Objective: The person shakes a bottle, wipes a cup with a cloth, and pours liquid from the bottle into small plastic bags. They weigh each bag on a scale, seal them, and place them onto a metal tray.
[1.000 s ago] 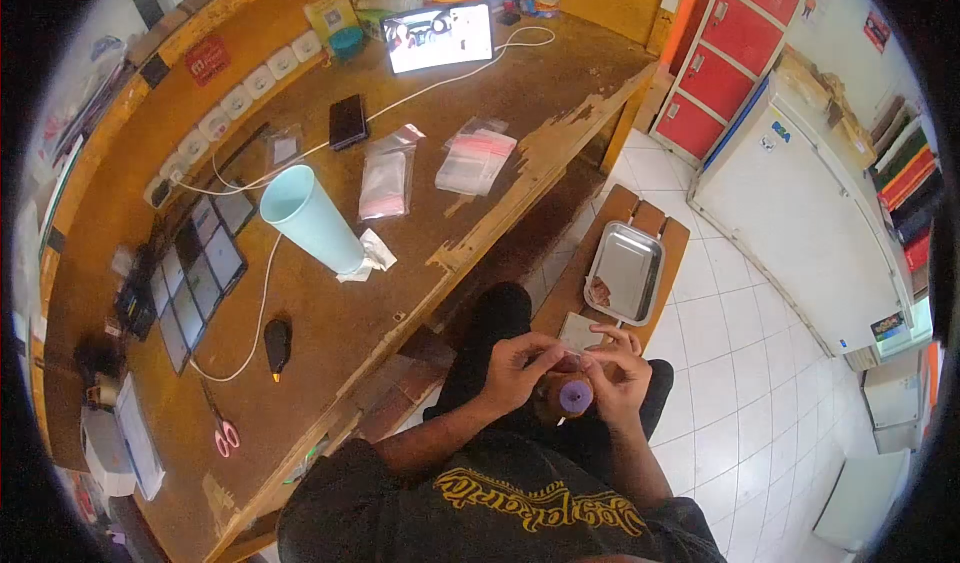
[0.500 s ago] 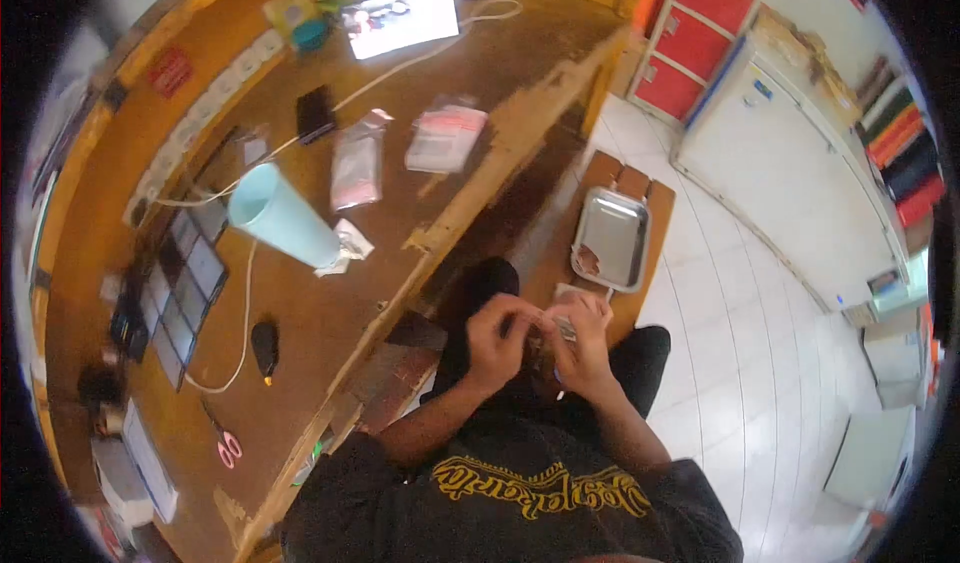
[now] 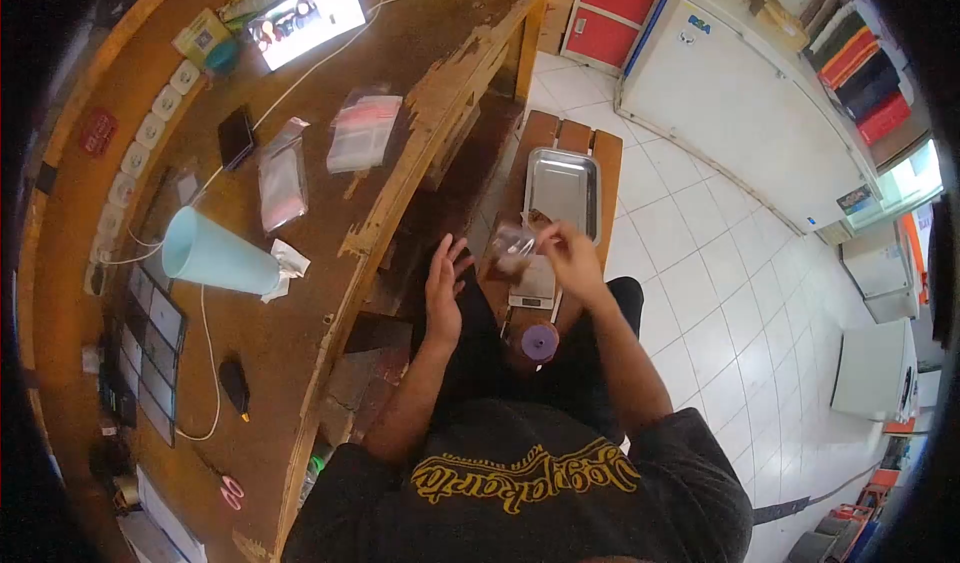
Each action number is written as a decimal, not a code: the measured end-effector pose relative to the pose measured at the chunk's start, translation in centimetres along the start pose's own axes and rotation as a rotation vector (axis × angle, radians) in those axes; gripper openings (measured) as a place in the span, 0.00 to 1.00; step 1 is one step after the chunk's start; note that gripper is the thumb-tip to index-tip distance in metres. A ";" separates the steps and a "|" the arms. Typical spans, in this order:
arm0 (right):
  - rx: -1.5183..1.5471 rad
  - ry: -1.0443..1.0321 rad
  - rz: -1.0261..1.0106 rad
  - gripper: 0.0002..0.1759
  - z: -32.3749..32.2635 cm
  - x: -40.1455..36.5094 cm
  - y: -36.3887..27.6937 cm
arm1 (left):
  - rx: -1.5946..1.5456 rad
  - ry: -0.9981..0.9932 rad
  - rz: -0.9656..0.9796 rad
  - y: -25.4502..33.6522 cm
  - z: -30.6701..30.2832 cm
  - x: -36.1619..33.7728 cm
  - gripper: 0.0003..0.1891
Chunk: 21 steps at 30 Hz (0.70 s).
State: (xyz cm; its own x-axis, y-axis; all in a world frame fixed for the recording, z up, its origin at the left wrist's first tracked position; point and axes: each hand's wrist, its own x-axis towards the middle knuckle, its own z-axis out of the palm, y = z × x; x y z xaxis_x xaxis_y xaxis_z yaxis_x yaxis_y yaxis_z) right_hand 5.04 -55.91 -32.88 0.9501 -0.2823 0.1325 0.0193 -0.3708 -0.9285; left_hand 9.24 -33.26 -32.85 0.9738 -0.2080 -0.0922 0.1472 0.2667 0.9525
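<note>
My right hand [image 3: 572,263] pinches a small clear plastic bag [image 3: 513,243] by its edge above the wooden bench. Something brown shows low in or behind the bag, blurred. To the left of the bag, my left hand [image 3: 443,293] is raised with its fingers spread, holding nothing. Below the bag lies a small digital scale [image 3: 531,301] on the bench [image 3: 607,153]. A round container with a purple top [image 3: 539,342] stands nearer my body. Beyond my hands is a shiny metal tray [image 3: 590,198], with a bit of brown material at its near end.
On the worktable [image 3: 300,313] to the left are a light blue cup [image 3: 220,253] on its side, packs of clear bags [image 3: 365,133], a lit screen [image 3: 308,21], a dark phone [image 3: 236,138], cables and pink-handled scissors [image 3: 231,491]. A white chest freezer [image 3: 730,93] stands at right.
My hands have moved apart; earlier they were together over the bench. The bag now hangs from my right hand, and the scale and purple top have come into view. The camera view has shifted.
</note>
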 end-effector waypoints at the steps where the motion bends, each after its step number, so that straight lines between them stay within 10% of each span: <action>1: -0.063 0.100 0.007 0.02 -0.5 1.4 2.8 | -0.003 -0.002 -0.002 0.0 -0.3 0.0 0.24; 6: -0.282 0.033 0.081 0.12 -0.9 5.3 11.8 | 0.178 -0.367 -0.218 -0.1 -2.4 -0.9 0.29; 12: -0.372 -0.147 0.029 0.25 0.5 4.5 18.5 | 0.156 -0.336 -0.212 -0.4 -4.3 -2.0 0.24; 15: -0.234 0.021 0.055 0.20 2.2 6.7 15.2 | 0.114 -0.291 -0.211 -1.3 -5.7 -2.2 0.21; 18: -0.457 0.362 -0.442 0.11 4.6 9.8 3.5 | 0.178 -0.327 -0.234 -2.3 -6.5 -1.9 0.19; 21: -0.310 0.240 -0.688 0.07 8.1 14.1 -8.4 | 0.174 -0.362 -0.245 -2.2 -5.8 -1.6 0.18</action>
State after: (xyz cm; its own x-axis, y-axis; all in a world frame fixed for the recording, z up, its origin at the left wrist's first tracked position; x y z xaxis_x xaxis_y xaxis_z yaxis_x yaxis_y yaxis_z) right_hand 20.80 -49.61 -25.97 0.6628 -0.0703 0.7454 0.4567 -0.7509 -0.4770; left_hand 8.39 -28.09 -36.49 0.7866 -0.5678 -0.2424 0.3037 0.0140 0.9527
